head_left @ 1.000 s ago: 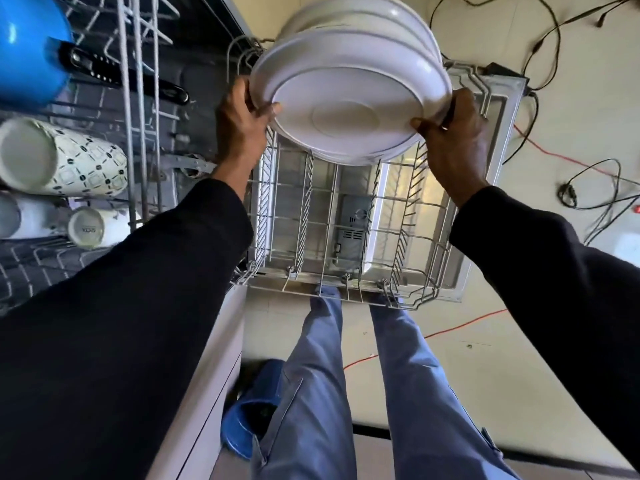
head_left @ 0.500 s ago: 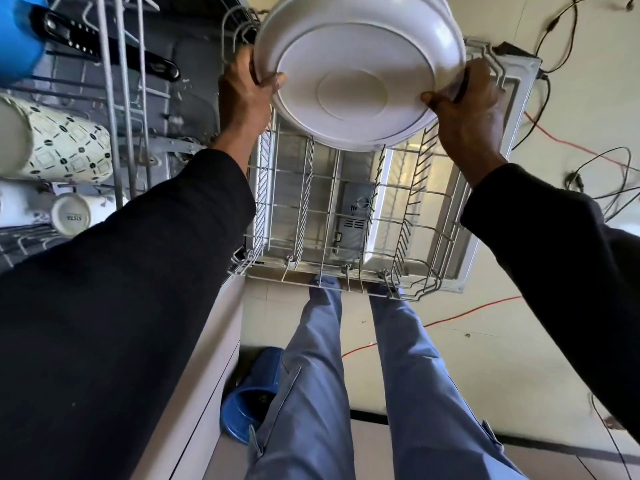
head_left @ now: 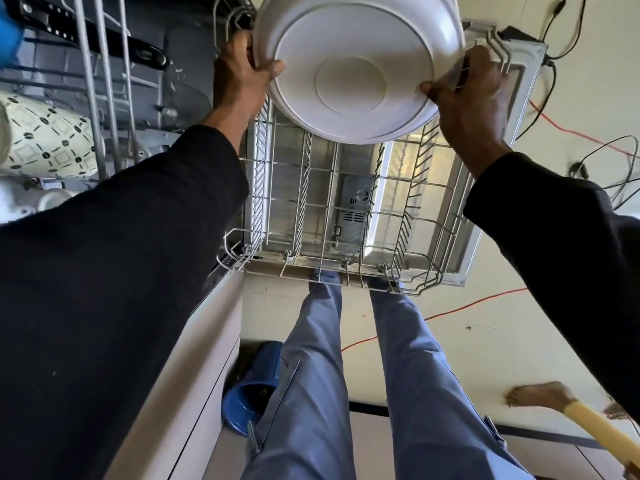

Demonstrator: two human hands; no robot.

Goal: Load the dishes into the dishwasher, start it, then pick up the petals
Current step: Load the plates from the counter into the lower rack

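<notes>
Left hand [head_left: 242, 74] and right hand [head_left: 464, 95] gripping opposite rims of white plates [head_left: 353, 64] above lower rack [head_left: 332, 209], steadying for slotting.

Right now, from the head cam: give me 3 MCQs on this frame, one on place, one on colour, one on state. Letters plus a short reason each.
1. Where is the stack of white plates?
A. Held over the far end of the lower rack
B. Lying on the floor
C. In the upper rack beside the mug

2. What colour is the bucket on the floor by the person's legs?
A. Red
B. Blue
C. Green

3. What state is the lower rack in?
A. Pushed in, door shut
B. Pulled out over the open door, near part bare
C. Pulled out and packed with pots

Answers:
1 A: the left hand and right hand grip the plates' rims above the rack's far end.
2 B: it is plainly blue.
3 B: bare tines show, with the door's detergent cup visible through them.
</notes>
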